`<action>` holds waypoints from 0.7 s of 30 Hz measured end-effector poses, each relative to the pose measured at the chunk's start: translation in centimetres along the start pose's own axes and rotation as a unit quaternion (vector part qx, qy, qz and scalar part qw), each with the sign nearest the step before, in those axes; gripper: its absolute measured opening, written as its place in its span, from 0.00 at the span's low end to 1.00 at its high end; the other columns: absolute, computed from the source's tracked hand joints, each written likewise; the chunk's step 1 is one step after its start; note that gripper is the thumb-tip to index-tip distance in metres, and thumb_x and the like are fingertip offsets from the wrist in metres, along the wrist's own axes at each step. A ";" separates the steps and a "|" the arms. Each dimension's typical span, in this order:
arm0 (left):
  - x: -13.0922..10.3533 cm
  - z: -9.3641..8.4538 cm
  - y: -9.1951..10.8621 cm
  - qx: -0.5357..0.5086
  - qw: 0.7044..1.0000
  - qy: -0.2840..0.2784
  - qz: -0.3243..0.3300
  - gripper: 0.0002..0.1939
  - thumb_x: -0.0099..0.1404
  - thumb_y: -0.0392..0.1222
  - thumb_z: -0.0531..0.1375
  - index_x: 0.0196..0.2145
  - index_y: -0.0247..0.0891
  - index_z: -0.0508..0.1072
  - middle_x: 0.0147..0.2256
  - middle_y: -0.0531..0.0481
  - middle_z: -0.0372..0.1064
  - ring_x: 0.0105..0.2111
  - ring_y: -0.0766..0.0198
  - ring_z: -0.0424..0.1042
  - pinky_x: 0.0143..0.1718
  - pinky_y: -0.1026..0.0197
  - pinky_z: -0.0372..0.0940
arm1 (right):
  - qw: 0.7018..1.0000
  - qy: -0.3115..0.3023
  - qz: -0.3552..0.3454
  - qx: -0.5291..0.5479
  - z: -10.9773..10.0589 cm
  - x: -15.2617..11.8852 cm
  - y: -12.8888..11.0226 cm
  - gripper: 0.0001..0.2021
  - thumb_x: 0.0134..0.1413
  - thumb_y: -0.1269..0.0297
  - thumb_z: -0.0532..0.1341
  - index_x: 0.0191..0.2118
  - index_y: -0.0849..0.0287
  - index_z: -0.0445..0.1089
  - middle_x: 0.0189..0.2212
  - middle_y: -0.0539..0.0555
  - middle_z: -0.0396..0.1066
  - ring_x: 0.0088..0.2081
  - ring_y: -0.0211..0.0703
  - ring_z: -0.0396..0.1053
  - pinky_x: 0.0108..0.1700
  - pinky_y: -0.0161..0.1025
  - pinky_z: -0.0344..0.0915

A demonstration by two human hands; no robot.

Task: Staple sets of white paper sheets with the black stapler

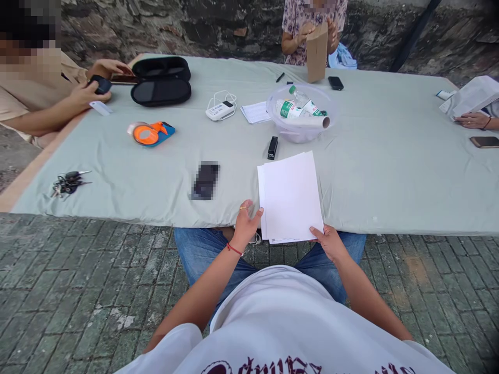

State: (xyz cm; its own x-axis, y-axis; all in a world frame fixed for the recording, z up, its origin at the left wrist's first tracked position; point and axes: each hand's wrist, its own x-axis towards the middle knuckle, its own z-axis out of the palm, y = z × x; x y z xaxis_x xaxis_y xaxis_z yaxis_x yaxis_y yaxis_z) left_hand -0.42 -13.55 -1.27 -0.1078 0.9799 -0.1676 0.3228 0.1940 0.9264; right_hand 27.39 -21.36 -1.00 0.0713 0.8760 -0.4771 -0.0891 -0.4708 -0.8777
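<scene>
A small stack of white paper sheets (292, 200) lies at the table's front edge, its lower part sticking out over my lap. The sheets are slightly out of line at the left and top. My right hand (330, 243) pinches the lower right corner, thumb on top and fingers hidden beneath. At the left edge is my left hand (248, 224), fingers apart and curved, its thumb tip at the paper's side. Just beyond the sheets sits a black stapler (273, 148). A dark phone (206, 181), blurred out, rests left of the paper.
A cloth-covered table (390, 171) carries a clear plastic basin (298, 136) with bottles and a roll, an orange tape dispenser (150, 134), keys (69, 183), a white power strip (220, 110) and an open black case (161, 92). Other people sit around it; one handles a brown paper bag (317, 54).
</scene>
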 end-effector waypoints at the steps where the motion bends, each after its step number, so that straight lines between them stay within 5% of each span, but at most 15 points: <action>1: 0.8 -0.1 0.5 -0.062 0.998 -0.005 -0.024 0.33 0.63 0.53 0.62 0.61 0.36 0.60 0.62 0.32 0.60 0.63 0.50 0.60 0.63 0.47 0.56 | 1.000 -0.006 -0.023 -0.011 0.0 0.0 -0.7 0.19 0.52 0.50 0.67 0.47 0.54 0.76 0.45 0.55 0.78 0.46 0.52 0.75 0.49 0.48 0.72; 4: 3.1 -0.2 2.9 -0.219 0.974 -0.052 -0.040 0.35 0.60 0.57 0.64 0.60 0.38 0.62 0.59 0.35 0.65 0.59 0.51 0.66 0.58 0.48 0.63 | 0.995 -0.020 -0.091 -0.041 0.0 0.3 -3.1 0.18 0.54 0.49 0.65 0.47 0.53 0.77 0.45 0.54 0.79 0.48 0.51 0.74 0.56 0.49 0.67; 7: 4.7 -0.3 6.5 -0.315 0.943 -0.107 0.024 0.35 0.52 0.57 0.70 0.53 0.36 0.70 0.53 0.37 0.72 0.53 0.48 0.72 0.53 0.45 0.67 | 0.985 -0.034 -0.132 -0.107 -0.3 1.5 -5.5 0.18 0.52 0.49 0.66 0.46 0.54 0.78 0.45 0.53 0.79 0.49 0.53 0.74 0.56 0.49 0.67; 13: 7.0 -1.5 12.7 -0.268 0.938 -0.145 0.167 0.22 0.50 0.52 0.72 0.39 0.35 0.79 0.42 0.46 0.77 0.49 0.51 0.74 0.53 0.46 0.68 | 0.963 -0.037 -0.180 -0.195 -1.9 4.7 -11.7 0.20 0.40 0.54 0.74 0.39 0.60 0.79 0.42 0.55 0.79 0.49 0.57 0.73 0.55 0.51 0.67; 16: 7.9 -1.8 13.4 -0.202 0.944 -0.175 0.194 0.19 0.52 0.52 0.70 0.37 0.35 0.80 0.40 0.47 0.78 0.47 0.51 0.74 0.51 0.47 0.69 | 0.954 -0.023 -0.244 -0.172 -1.8 5.8 -14.1 0.23 0.39 0.55 0.75 0.44 0.56 0.77 0.44 0.53 0.78 0.52 0.55 0.72 0.56 0.50 0.67; 21: 8.7 -1.1 11.7 -0.142 0.948 -0.224 0.177 0.23 0.51 0.46 0.71 0.44 0.34 0.78 0.39 0.42 0.78 0.44 0.52 0.75 0.51 0.50 0.67 | 0.935 -0.122 -0.298 -0.145 -0.5 7.7 -14.5 0.24 0.47 0.52 0.70 0.50 0.51 0.74 0.44 0.52 0.77 0.48 0.48 0.74 0.52 0.47 0.69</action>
State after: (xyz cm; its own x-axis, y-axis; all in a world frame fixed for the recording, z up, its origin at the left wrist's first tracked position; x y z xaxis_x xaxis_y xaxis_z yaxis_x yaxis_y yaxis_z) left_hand 1.37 -2.80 8.48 0.3912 0.9144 0.1041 -0.0095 -0.1091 0.9940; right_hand 29.70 -7.86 8.10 -0.2092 0.9732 0.0952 0.1701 0.1321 -0.9765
